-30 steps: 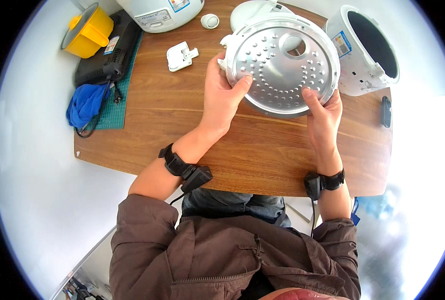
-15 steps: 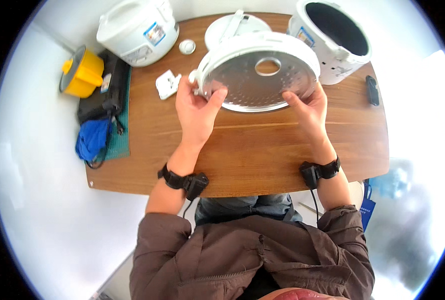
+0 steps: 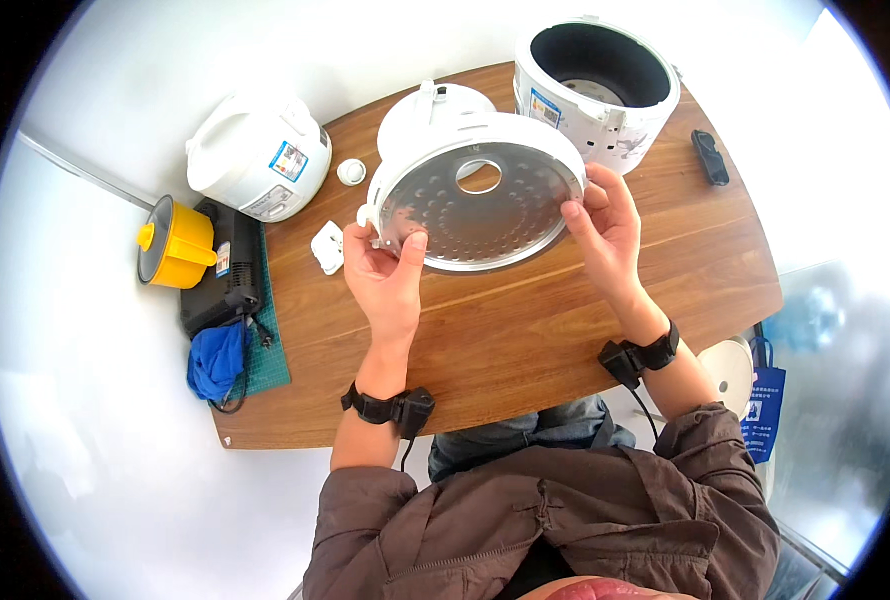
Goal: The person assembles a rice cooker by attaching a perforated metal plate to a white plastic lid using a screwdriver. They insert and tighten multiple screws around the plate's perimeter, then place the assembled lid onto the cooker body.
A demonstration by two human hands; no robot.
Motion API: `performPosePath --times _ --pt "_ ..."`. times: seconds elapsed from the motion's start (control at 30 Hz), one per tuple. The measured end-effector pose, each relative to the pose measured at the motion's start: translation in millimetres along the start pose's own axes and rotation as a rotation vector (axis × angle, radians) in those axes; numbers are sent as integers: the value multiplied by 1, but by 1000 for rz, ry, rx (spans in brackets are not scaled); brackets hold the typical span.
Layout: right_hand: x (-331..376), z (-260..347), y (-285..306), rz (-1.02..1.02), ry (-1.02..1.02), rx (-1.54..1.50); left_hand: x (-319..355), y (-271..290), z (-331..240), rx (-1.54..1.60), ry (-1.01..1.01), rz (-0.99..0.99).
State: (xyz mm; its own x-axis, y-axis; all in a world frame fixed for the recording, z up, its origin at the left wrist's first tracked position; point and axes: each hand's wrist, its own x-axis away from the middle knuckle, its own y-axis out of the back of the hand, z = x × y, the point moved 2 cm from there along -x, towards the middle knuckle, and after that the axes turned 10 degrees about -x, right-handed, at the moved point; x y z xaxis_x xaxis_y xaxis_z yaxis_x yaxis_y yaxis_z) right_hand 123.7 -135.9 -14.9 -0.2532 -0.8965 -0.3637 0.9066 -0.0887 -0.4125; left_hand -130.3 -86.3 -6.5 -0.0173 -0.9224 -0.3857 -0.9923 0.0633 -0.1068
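A rice cooker lid (image 3: pixel 470 225) is held tilted above the table, its dimpled metal underside facing me. It has a white plastic rim and a round hole towards its far side. My left hand (image 3: pixel 385 285) grips the left edge beside a small hinge-like part, thumb on the metal. At the right edge my right hand (image 3: pixel 608 235) is closed on the rim, thumb pressed in front. Partly hidden behind the lid lies a round white cover (image 3: pixel 435 102). The open white rice cooker body (image 3: pixel 605 135), dark inside, stands at the far right.
Far left stands a closed white rice cooker (image 3: pixel 255 165), near a small round cap (image 3: pixel 352 172) and a white plastic piece (image 3: pixel 328 247). A yellow pot (image 3: pixel 180 250), black box (image 3: pixel 227 285), blue cloth (image 3: pixel 215 360) and green mat (image 3: pixel 273 365) occupy the left. A dark object (image 3: pixel 709 158) lies right.
My view has shifted, so the table and its things sit lower and turned in the picture. Both hands keep hold of the lid, whose metal side now faces me more fully.
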Motion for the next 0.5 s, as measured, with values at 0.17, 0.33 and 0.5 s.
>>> performPosePath --times 0.17,0.33,0.5 --pt "4 -12 7 32 -102 21 3 5 1 -47 171 58" --pt "9 -26 -1 -10 -299 -39 15 20 27 -48 356 83" --pt "7 -35 1 -33 -325 -46 26 18 37 -27 466 68"
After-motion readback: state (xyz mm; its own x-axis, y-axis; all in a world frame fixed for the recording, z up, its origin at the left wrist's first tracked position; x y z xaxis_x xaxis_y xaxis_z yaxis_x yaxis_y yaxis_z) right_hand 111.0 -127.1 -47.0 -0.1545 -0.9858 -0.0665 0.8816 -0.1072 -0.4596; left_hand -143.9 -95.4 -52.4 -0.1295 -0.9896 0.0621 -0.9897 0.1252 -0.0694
